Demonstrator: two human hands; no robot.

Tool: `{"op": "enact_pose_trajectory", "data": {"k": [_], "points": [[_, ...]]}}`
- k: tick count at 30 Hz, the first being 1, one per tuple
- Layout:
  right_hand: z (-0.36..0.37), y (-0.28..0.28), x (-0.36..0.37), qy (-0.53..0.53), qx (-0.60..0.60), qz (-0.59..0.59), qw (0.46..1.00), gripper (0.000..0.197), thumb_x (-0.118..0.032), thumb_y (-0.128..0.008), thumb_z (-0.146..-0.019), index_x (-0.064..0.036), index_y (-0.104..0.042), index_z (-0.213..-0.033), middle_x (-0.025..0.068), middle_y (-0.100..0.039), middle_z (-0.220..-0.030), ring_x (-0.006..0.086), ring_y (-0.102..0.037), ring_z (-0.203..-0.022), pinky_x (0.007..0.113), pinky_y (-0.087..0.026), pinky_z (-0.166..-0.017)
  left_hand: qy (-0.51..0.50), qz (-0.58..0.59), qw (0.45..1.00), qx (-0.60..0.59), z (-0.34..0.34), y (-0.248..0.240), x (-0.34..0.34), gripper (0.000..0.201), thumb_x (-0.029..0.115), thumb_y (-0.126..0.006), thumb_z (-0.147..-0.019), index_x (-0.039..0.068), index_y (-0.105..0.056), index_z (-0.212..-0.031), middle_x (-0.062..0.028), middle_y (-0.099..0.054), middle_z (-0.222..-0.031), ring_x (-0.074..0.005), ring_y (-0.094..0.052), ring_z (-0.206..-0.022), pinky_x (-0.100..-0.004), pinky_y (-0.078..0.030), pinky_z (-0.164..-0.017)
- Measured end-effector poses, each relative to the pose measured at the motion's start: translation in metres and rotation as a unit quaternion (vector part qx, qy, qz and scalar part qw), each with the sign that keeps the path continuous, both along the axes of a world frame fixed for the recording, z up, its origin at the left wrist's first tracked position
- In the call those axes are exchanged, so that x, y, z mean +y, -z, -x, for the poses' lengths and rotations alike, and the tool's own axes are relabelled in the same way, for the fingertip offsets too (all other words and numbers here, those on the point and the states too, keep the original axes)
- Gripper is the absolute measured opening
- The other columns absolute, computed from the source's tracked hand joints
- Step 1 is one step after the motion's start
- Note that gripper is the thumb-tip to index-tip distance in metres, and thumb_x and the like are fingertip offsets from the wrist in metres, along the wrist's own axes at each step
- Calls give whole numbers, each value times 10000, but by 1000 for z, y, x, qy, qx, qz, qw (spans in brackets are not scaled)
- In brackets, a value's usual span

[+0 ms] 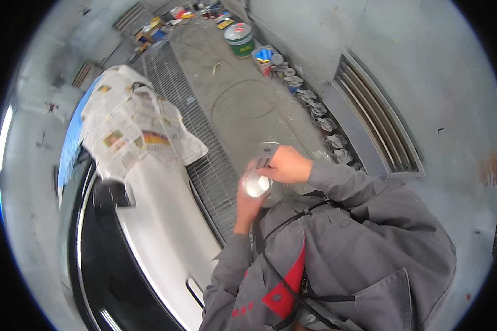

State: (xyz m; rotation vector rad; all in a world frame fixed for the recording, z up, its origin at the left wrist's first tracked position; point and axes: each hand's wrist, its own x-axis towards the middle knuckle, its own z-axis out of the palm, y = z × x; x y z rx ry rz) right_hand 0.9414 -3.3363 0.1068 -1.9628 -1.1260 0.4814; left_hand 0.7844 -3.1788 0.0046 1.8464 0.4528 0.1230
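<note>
In front of my body, my left hand (248,203) is closed round a small round cup (255,189) with white stuff inside. Over its rim, my right hand (288,165) grips a flat grey scraper-like piece (267,150) with dark slots or marks. Its upper end sticks out past my fingers; motion blur hides exactly what kind it is. Whether its lower end touches the white stuff I cannot tell. Both hands are close together, beside the white car body (160,204) on my left.
Printed paper sheets (141,124) cover the car's far end. A floor grating (176,94) runs alongside. Thin hose loops (243,99) lie on the floor. A green-and-white drum (240,39) and several small paint-stained cups (326,126) line the right wall, near a louvred vent (373,113).
</note>
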Motion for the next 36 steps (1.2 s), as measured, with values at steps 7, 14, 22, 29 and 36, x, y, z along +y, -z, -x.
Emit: {"op": "enact_pose_trajectory", "data": {"k": [7,14,22,29,36], "points": [[-133,20,12,150,114,-161,969,263,-235,-717,-935,-88,-772,-1146,173,-766,-1033,348,-743,-922,440,-569,-811,119,143,983,-2,-185,37,65,824,119,-913,-755,8,-485,-1452,-120,-629,-1357,-227,-615,-1249,-380,-486,-1091],[-333,131,142,381,228,-86,892,318,-284,-714,-960,-24,-768,-1135,186,-766,-938,319,-745,-826,406,-565,-766,326,56,944,20,-435,117,221,853,148,-938,-743,0,-488,-1452,-133,-628,-1380,-232,-619,-1257,-381,-492,-1093],[-497,335,199,431,398,-67,807,329,-345,-688,-1040,-55,-728,-1191,51,-731,-852,150,-676,-739,329,-554,-706,331,108,935,70,-685,236,373,859,39,-928,-713,1,-486,-1449,-138,-635,-1359,-233,-631,-1234,-383,-514,-1076],[-662,732,175,727,456,-286,427,697,-617,-605,-1017,-45,-588,-1414,147,-662,-1309,243,-632,-1195,429,-521,-996,286,118,950,-51,-828,479,355,872,-26,-894,-722,-6,-462,-1479,-126,-622,-1358,-219,-627,-1230,-369,-512,-1077],[-765,915,158,753,324,-437,372,828,-612,-663,-977,9,-532,-1510,123,-563,-1532,254,-519,-1370,398,-399,-1128,318,139,933,-96,-892,638,315,872,-8,-895,-707,-15,-476,-1472,-120,-629,-1356,-200,-627,-1229,-357,-505,-1082]]}}
